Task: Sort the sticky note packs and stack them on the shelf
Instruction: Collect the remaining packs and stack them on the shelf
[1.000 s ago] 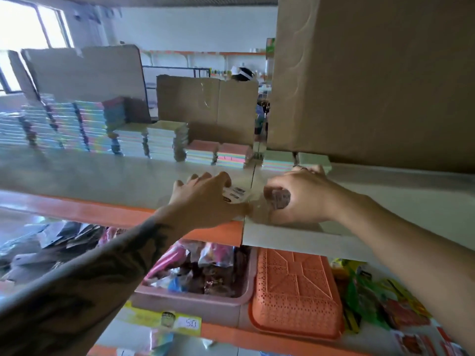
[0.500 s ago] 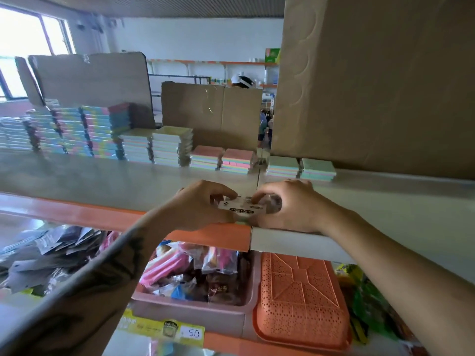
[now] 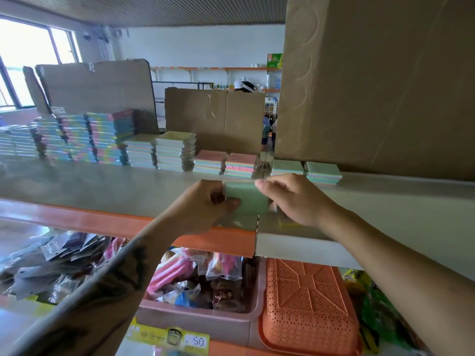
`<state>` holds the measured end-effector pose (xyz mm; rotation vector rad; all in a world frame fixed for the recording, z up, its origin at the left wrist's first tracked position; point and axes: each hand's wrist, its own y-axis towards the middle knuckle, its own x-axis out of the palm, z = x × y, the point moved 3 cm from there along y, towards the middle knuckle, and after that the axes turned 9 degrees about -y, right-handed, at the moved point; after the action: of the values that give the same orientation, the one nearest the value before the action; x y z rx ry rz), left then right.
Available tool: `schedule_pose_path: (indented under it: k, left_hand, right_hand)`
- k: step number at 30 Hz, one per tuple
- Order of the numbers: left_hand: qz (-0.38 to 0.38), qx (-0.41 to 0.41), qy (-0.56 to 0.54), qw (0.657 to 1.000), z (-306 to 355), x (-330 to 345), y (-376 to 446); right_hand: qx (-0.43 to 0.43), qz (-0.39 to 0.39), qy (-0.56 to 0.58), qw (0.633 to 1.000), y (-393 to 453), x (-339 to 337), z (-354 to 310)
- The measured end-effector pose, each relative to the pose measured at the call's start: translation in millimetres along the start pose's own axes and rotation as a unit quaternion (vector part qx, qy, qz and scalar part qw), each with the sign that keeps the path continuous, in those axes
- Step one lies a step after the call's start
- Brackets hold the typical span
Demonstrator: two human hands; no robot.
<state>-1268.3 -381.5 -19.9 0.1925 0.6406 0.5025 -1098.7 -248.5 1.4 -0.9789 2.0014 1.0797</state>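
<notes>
Along the far edge of the shelf (image 3: 108, 186), the tall multicoloured stacks (image 3: 84, 136) are standing at the left, stepping down through the pale yellow-topped stacks (image 3: 177, 150) to the low pink-topped stacks (image 3: 226, 163) near the middle. Cardboard sheets (image 3: 97, 86) are propped up behind them.

At the shelf's front lip, the left hand (image 3: 203, 204) is closing its grip on the left side of a green sticky note pack (image 3: 244, 199), thumb lying across the near face and fingers curled behind. Half a second ago both hands were holding a pack with its white printed label facing up; now the plain green face is showing, so the pack is being turned over, or the label is now underneath. The pack is being held just above the shelf surface, over the seam where the orange edge meets the white one.

The right hand (image 3: 295, 199) is pinching the pack's upper right corner, its fingers curled down over the right edge. A sliver of yellow (image 3: 285, 222) is showing under this palm; whether that is another pack I cannot tell.

Farther right and behind, two low green-topped stacks (image 3: 305, 169) are sitting against the foot of a big cardboard box (image 3: 372, 86). With green now showing, the pack probably belongs on one of those, so the next move is likely a short reach back and right. Below the shelf, a pink bin (image 3: 200, 314) of wrapped goods and an orange basket (image 3: 308, 304) are sitting untouched.
</notes>
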Motion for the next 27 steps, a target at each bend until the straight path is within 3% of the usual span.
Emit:
schedule_pose_path:
  k: [5, 11, 15, 17, 21, 23, 27]
  left_hand:
    - [-0.003, -0.037, -0.065, 0.997, -3.0, 2.9, 0.7]
    - [-0.002, -0.022, -0.131, 0.991, -4.1, -1.5, 14.9]
    - [-0.033, -0.029, -0.210, 0.977, 23.7, 8.9, 15.4]
    - [-0.053, -0.026, -0.197, 0.979, 34.7, 19.2, 15.8]
    - [-0.060, 0.026, -0.068, 0.996, 44.0, 37.1, 16.7]
    - [-0.064, -0.002, 0.029, 0.998, 37.9, 41.6, 16.3]
    - [-0.090, -0.017, 0.215, 0.972, 32.4, 53.0, 14.7]
  right_hand:
    - [0.013, 0.034, -0.060, 0.998, -2.5, -1.5, 6.0]
    - [-0.138, 0.103, -0.255, 0.952, -11.0, -10.1, -11.9]
    - [-0.152, 0.132, -0.241, 0.949, -11.2, -20.0, -11.4]
    - [-0.146, 0.133, -0.214, 0.957, -12.7, -29.3, -4.6]
    - [-0.086, 0.059, -0.189, 0.976, -16.7, -56.2, 27.7]
    - [-0.034, 0.041, -0.164, 0.985, -12.1, -75.4, 50.4]
    - [0.081, 0.026, -0.136, 0.987, 14.1, -106.7, 106.5]
